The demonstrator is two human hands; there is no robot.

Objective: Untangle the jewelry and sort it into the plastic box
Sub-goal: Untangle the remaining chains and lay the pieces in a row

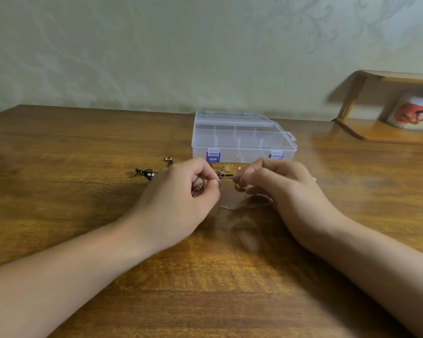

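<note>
Both hands work low over the wooden table (83,147): the left hand (181,191) pinches a thin chain (200,187) in curled fingers, the right hand (276,186) pinches a gold ring (239,187) close beside it. Just beyond the fingertips lies a gold tangle (224,170), and past that the plastic box (242,137), lid down and blue latches shut. Loosening gently, not tugging, should free the pieces; two dark pieces (144,173) wait off the left hand's outer side.

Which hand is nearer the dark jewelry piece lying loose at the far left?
Left. The left hand sits just right of the dark jewelry piece; the right hand is farther right, beyond the left hand.
</note>
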